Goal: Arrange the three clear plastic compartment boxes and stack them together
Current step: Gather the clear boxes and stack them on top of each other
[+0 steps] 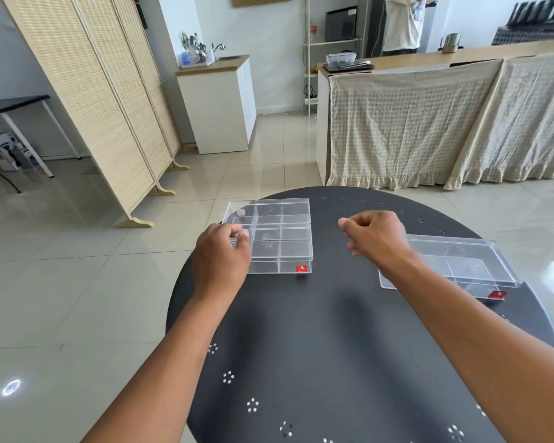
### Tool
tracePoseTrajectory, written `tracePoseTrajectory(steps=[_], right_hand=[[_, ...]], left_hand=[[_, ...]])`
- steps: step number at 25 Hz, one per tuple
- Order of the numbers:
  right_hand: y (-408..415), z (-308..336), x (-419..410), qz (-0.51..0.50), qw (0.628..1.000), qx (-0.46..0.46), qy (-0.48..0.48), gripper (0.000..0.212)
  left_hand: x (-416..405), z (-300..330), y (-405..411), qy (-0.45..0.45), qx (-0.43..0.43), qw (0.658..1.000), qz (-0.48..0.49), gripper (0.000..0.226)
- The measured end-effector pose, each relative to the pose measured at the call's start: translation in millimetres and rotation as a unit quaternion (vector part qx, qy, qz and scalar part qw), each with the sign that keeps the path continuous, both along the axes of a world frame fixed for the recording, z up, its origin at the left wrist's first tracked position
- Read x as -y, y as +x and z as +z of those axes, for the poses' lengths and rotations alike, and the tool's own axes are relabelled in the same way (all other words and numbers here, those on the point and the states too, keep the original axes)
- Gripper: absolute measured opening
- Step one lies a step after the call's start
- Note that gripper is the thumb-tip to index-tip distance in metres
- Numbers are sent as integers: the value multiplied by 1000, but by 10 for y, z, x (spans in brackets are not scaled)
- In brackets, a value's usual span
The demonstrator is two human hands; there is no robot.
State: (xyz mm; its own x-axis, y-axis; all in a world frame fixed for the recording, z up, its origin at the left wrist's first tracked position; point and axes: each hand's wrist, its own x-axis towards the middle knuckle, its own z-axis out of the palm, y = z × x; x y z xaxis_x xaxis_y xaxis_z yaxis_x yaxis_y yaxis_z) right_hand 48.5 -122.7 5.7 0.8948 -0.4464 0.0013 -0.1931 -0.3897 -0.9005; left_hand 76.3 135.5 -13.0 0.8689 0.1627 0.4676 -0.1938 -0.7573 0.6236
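Observation:
Three clear plastic compartment boxes lie on a round black table. The far left box sits at the table's back left edge. Directly in front of it and touching or slightly overlapping it is the near left box, which has a red sticker on its front corner. My left hand grips this box at its left edge. The right box, also with a red sticker, lies apart on the table's right side. My right hand hovers between the boxes with its fingers curled and nothing in them, its wrist covering the right box's left end.
The table edge runs close behind and left of the left boxes. Beyond are a tiled floor, a folding woven screen at left, a white cabinet and a cloth-draped counter. A person stands far back.

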Motion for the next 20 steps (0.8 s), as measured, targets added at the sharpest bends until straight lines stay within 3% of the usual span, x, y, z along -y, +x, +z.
tracePoseTrajectory(steps=[5,10,14,20], right_hand=[[-653,202,848,-82,996,30,-26,20],[-1157,141,1710,-182,983,15,-19,22],[-1310,24,1988,-209,978,0,6,18],[-1187,-285,2070,-167,981,-89,32,37]], left_hand=[[787,153,-434,-43,-51,988,-137,20],[1561,59,-702,-97,-132,966,-199,18],[1966,-128,-579,-164,-207,945,-192,19],[2262,-298,-484,-187,-281,931,-139,16]])
